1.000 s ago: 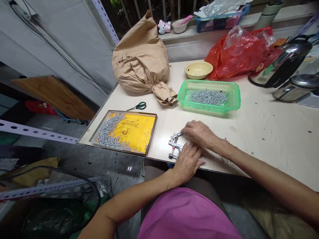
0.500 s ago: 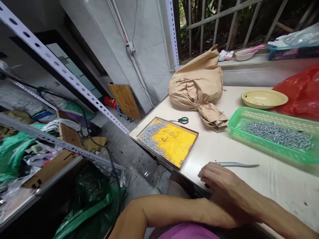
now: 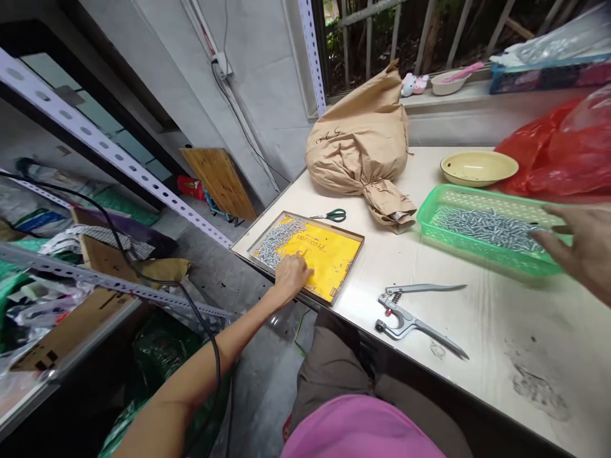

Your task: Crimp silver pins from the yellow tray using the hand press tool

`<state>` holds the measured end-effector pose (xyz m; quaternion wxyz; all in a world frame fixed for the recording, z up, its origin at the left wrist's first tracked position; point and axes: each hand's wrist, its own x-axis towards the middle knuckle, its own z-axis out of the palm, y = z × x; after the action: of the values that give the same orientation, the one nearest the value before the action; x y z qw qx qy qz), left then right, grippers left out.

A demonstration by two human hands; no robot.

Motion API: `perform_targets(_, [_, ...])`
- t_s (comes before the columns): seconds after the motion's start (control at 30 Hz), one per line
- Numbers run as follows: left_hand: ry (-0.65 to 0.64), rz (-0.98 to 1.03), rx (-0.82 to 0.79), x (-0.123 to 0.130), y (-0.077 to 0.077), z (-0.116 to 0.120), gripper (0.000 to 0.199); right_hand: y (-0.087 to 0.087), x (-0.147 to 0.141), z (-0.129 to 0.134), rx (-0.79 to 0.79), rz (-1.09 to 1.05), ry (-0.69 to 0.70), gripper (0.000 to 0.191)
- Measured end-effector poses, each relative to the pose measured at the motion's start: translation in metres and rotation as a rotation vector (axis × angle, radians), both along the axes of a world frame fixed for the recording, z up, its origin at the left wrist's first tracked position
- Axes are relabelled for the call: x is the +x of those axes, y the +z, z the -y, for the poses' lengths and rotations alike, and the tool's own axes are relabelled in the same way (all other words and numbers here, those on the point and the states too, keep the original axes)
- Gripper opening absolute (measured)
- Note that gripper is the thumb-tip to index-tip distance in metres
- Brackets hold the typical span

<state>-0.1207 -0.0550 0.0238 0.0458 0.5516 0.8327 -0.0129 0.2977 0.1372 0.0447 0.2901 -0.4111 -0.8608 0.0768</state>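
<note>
Over the near edge of the shallow tray point(image 3: 360, 249) is my left hand point(image 3: 292, 277), its fingertips by the small metal pieces point(image 3: 274, 245) on a yellow sheet point(image 3: 329, 257); what its fingers hold, if anything, is too small to tell. My right hand point(image 3: 585, 245) reaches over the right end of the green basket point(image 3: 429, 219), fingers apart, with nothing seen in it. Many metal pieces point(image 3: 491, 229) lie in that basket. Metal pliers point(image 3: 405, 321) rest on the table between the hands, handles spread.
Green-handled scissors point(image 3: 337, 215) lie behind the tray. A tied brown paper bag point(image 3: 358, 146), a cream oval bowl point(image 3: 478, 168) and a red plastic bag point(image 3: 558, 156) stand along the back. A perforated metal post point(image 3: 119, 159) slants at the left.
My hands, together near the table's front edge before, have moved apart: the left to the tray, the right to the green basket. The pliers now show fully. The view has shifted.
</note>
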Motion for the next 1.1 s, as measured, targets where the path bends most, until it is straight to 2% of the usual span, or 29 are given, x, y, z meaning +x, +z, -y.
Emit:
perform_targets(0.07, [0.048,0.017,-0.085,-0.009,-0.004,-0.001,0.020,-0.013,-0.006,0.026,0.074,0.090,-0.169,0.066])
perform_targets(0.1, [0.063,0.024,-0.107,-0.011,-0.005,-0.002,0.021,-0.019,-0.010,0.042,0.090,0.117,-0.193,0.065])
perform_targets(0.2, [0.081,0.039,-0.129,-0.014,-0.006,-0.003,0.020,-0.039,-0.019,0.089,0.010,0.082,-0.030,0.048])
perform_targets(0.3, [0.063,0.031,-0.152,-0.017,-0.003,-0.003,0.017,-0.062,-0.018,0.123,-0.163,0.058,0.078,0.034])
perform_targets(0.37, [0.034,0.003,-0.172,-0.016,-0.001,-0.001,0.016,-0.075,-0.014,0.137,-0.244,0.044,0.090,0.032])
perform_targets(0.47, [-0.039,-0.080,-0.156,-0.010,-0.001,0.004,0.018,-0.088,-0.012,0.148,-0.264,0.048,0.093,0.033])
perform_targets(0.6, [-0.253,-0.128,0.012,0.008,0.001,0.007,0.021,-0.085,-0.023,0.158,-0.289,0.106,0.118,0.031])
perform_targets(0.67, [-0.297,-0.015,0.117,0.019,0.004,0.004,0.021,-0.079,-0.032,0.161,-0.306,0.125,0.131,0.030])
perform_targets(0.73, [-0.249,0.231,0.145,0.033,0.010,-0.002,0.019,-0.075,-0.039,0.163,-0.301,0.152,0.123,0.031])
perform_targets(0.87, [0.044,1.042,-0.056,0.073,0.017,-0.011,0.023,-0.074,-0.045,0.165,-0.264,0.214,0.102,0.028])
perform_targets(0.93, [0.170,1.304,-0.106,0.094,0.013,-0.013,0.033,-0.075,-0.044,0.166,-0.262,0.223,0.098,0.027])
perform_targets(1.0, [0.227,1.380,-0.091,0.111,0.004,-0.014,0.037,-0.074,-0.042,0.167,-0.270,0.218,0.091,0.026])
perform_targets(1.1, [0.218,1.330,-0.076,0.124,-0.011,-0.015,0.035,-0.074,-0.040,0.168,-0.287,0.203,0.086,0.025])
